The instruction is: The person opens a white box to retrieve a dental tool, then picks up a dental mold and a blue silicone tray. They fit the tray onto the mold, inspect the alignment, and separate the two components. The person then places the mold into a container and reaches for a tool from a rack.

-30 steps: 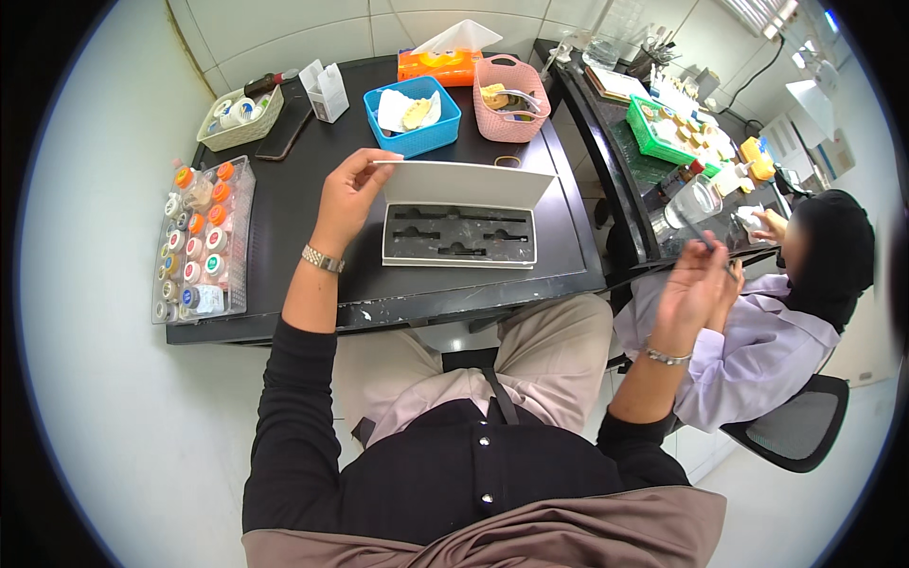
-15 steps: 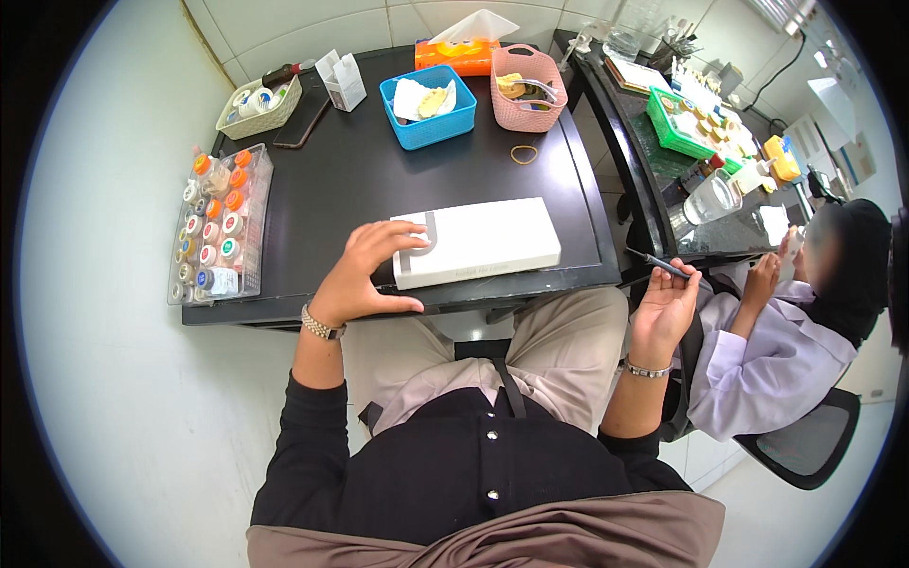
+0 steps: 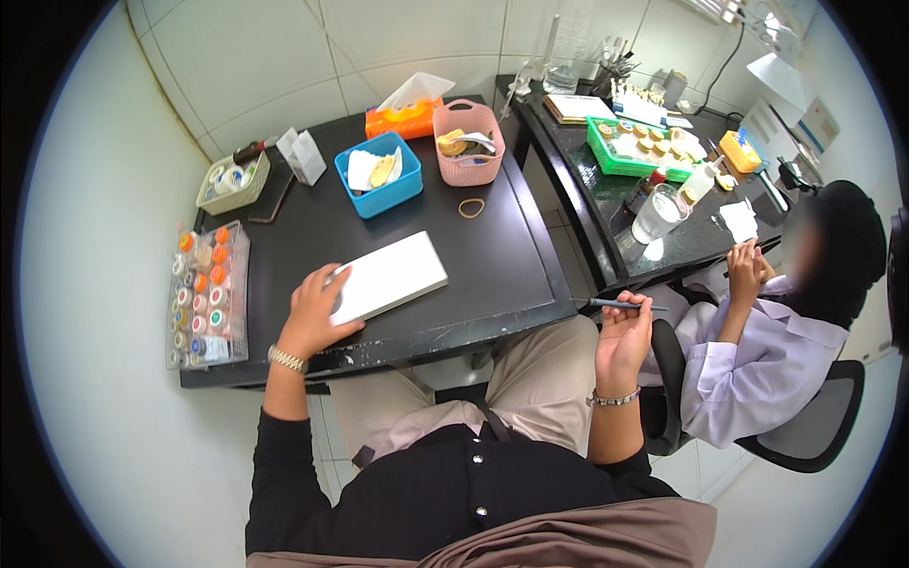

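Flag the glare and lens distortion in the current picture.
Head view: fisheye curvature, corners black; same view: the white box's top looks nearly washed out; same view: a bright reflection on the black countertop beside the clear jug.

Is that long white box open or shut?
Shut. The white box has its lid lying flat, and the left hand holds one end.

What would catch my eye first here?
Probably the white box on the black table, with the left hand on its left end. Beyond it stand a bright blue basket and a pink basket; off the table's right corner, the right hand holds a slim dark tool.
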Demonstrator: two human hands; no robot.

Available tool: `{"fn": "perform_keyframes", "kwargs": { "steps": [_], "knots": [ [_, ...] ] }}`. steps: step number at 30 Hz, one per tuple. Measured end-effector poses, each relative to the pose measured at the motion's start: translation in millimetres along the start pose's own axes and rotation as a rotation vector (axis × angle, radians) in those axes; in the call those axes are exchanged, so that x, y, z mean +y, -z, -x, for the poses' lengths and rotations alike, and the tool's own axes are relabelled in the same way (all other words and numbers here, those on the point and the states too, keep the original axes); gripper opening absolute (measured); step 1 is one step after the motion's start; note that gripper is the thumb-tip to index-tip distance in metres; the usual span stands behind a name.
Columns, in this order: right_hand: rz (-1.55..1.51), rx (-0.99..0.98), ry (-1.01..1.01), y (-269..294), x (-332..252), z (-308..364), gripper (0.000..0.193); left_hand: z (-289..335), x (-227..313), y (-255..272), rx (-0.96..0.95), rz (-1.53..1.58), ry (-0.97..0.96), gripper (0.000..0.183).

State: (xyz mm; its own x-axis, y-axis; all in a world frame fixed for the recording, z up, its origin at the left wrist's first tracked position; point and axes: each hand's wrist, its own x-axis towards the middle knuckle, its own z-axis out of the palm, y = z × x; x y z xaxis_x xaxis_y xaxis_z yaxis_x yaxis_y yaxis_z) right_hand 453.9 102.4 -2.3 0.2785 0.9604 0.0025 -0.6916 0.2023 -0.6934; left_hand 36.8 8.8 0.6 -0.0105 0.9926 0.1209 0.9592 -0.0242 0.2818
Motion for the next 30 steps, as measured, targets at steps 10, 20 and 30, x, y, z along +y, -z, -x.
{"fn": "perform_keyframes", "kwargs": {
  "steps": [10, 20, 30],
  "knots": [
    [-0.118, 0.066, -0.200, 5.1, 11.5, -0.1, 0.025, 41.2, -47.4, 6.7, 0.120, 0.076, 0.204, 0.097],
    [-0.072, 0.017, -0.247, 8.5, 18.3, 7.6, 0.029, 26.1, -27.9, 1.2, 0.136, 0.158, 0.155, 0.099],
    [0.058, 0.036, -0.341, 1.1, 28.3, 24.4, 0.029, 25.4, -5.6, 6.9, 0.225, 0.168, 0.097, 0.094]
  ]
}}
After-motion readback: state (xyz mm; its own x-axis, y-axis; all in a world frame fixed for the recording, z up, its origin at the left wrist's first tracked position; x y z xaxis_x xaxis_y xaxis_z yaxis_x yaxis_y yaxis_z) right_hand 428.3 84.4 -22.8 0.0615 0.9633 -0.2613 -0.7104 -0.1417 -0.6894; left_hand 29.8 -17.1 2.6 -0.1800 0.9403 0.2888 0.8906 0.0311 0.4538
